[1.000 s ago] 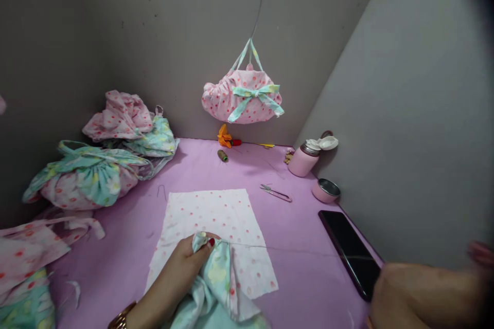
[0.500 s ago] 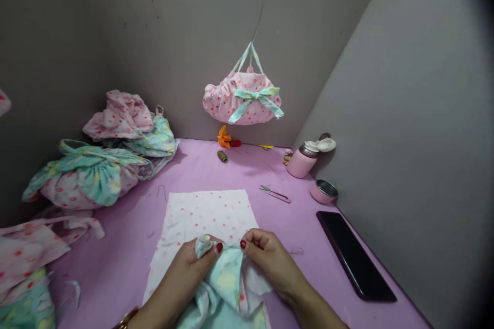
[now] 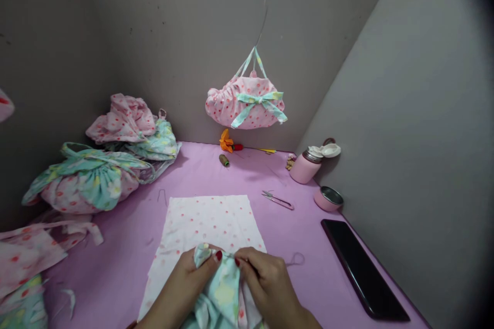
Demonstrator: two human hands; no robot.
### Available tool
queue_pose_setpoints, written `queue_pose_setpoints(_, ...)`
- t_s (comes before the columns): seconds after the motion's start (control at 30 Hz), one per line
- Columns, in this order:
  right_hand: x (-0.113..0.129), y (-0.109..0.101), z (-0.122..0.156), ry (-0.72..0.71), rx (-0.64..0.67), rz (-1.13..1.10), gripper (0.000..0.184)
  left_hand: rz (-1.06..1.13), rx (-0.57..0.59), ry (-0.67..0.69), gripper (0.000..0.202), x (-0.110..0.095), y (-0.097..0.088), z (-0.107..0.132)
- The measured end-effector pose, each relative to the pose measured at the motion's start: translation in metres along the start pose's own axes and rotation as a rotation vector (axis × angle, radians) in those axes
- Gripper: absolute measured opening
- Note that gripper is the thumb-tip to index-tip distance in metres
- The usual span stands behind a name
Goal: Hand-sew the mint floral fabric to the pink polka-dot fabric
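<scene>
As hands (image 3: 187,280) pinch, crumpled mint cloth (image 3: 224,294)

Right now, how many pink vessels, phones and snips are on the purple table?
Pink vessels: 2, the flask and the cup
Phone: 1
Snips: 1
Total: 4

Left hand (image 3: 185,282) and right hand (image 3: 266,282) pinch mint floral fabric (image 3: 219,293) over dotted pink cloth (image 3: 208,221) on the lilac tabletop (image 3: 301,247).
</scene>
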State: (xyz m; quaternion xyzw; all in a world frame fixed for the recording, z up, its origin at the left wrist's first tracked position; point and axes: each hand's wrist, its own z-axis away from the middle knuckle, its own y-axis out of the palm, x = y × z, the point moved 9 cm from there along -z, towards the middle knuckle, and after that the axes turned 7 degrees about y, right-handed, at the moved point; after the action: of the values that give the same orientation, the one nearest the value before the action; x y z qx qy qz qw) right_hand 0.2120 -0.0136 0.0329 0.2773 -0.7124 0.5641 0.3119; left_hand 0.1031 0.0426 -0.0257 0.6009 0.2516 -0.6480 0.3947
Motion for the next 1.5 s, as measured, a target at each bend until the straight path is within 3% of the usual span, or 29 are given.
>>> queue_pose_setpoints(0.23, 0.0038, 0.0051, 0.0012, -0.077, -0.016, 0.129, 0.023, -0.005, 0.010, 0.026, 0.025, 0.0032, -0.0007, -0.0015)
queue_pose_setpoints(1.5, 0.0045, 0.0014, 0.0028, 0.001, 0.026, 0.017, 0.025, 0.046, 0.029, -0.022, 0.028, 0.0031, 0.0024, 0.0027)
